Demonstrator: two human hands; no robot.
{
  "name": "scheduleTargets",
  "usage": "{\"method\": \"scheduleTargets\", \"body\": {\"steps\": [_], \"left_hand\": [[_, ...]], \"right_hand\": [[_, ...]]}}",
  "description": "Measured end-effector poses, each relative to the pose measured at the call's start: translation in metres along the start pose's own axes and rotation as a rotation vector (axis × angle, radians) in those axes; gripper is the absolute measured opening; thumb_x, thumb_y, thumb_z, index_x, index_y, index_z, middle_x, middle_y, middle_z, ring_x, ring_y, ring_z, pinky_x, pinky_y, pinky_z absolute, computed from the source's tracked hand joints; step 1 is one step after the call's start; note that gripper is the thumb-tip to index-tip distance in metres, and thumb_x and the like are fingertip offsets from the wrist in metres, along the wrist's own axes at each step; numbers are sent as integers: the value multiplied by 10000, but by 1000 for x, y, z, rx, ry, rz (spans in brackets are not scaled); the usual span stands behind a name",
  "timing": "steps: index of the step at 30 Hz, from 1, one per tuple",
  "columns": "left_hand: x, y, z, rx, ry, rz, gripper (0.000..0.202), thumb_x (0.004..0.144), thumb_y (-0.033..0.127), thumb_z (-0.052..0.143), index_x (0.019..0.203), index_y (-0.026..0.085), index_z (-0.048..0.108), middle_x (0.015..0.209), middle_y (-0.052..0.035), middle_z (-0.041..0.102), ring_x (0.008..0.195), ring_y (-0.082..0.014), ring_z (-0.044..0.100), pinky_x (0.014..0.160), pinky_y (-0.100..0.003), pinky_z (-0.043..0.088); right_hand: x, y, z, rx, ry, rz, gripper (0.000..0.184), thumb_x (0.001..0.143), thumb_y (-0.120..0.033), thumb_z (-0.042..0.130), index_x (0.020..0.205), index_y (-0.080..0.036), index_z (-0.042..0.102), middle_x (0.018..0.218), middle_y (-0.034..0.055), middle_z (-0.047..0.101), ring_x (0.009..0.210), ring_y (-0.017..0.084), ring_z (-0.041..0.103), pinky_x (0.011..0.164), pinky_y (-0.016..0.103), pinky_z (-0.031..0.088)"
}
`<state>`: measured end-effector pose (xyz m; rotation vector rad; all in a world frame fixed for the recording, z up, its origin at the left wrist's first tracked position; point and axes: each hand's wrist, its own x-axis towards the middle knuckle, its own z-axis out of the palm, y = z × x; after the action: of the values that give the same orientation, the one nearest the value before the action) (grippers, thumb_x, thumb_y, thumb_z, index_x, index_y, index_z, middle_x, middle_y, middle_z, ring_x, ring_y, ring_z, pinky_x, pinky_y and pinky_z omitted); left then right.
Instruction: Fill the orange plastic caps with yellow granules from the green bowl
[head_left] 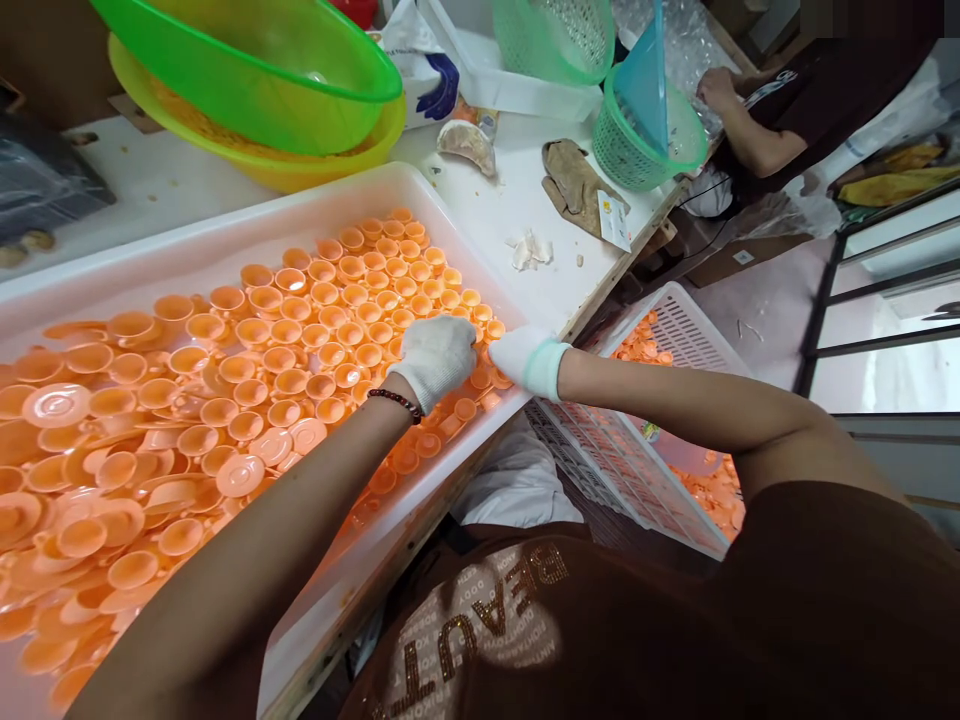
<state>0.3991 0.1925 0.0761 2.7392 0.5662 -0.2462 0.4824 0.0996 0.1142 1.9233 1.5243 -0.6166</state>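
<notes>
A wide white tray [409, 185] holds a great many small orange toy cups [291, 280], with the upright ones lined up in rows toward its right end. Flat orange saucers [240, 474] lie among loose cups at the left. My left hand [439, 358], in a white knit glove, is curled closed over the cups near the tray's right end; what its fingers hold is hidden. Just to its right, my right hand [525, 360], also gloved, reaches over the tray's rim with fingers together among the cups. Its fingertips are largely hidden.
Green [300, 70] and yellow [262, 165] basins stand behind the tray. A work glove [574, 180] and a green basket [637, 150] lie toward the table's right edge. White crates [675, 320] with orange pieces stand below, right. Another person's hand [718, 90] is at the upper right.
</notes>
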Motion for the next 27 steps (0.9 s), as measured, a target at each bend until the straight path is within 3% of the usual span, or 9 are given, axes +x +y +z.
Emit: {"method": "scheduleTargets", "body": {"steps": [4,7,12,18,23,27], "left_hand": [[-19,-10,-2,-7,56,13,291,927,274,468,896,178,742,983,-130,743,833,-280,687,623,-356,389],[-49,-21,0,-9,116,27,347,977,342,436,907,185,737,966,-102,725,794,-264,666,633,-380,380],[-86,-24,13,-41,49,147,310,965,383,522,894,180,745,940,-95,692,840,-260,652,729,-402,433],[-90,-17,23,14,5,234,272,948,371,570,909,201,778,992,-125,695,913,-303,638,804,-455,436],[-96,-21,21,19,-38,244,241,945,357,588,911,211,777,1004,-118,713,922,-309,650,820,-464,442],[-100,-22,21,22,-52,201,263,963,260,516,895,187,759,938,-107,731,853,-287,662,772,-439,432]], "right_hand": [[-8,4,4,8,97,60,276,941,-71,522,1130,-69,723,1132,248,752,1081,316,751,841,379,593],[-9,3,0,-4,47,71,248,923,-67,537,1061,-55,742,1067,254,762,1032,307,761,812,361,583],[-7,12,-12,-77,22,-29,232,914,-92,568,1024,-61,770,959,217,774,1029,284,747,878,323,543],[-5,14,-6,-176,-120,-51,295,960,-79,513,1114,-71,763,1111,220,756,1107,341,729,851,413,580],[8,4,-2,-196,-131,-12,274,958,-90,528,1094,-54,762,1035,239,764,1083,333,739,854,412,583],[4,-3,-12,-218,-135,14,271,930,-107,573,1117,-51,760,1043,244,761,1066,331,739,843,403,575]]}}
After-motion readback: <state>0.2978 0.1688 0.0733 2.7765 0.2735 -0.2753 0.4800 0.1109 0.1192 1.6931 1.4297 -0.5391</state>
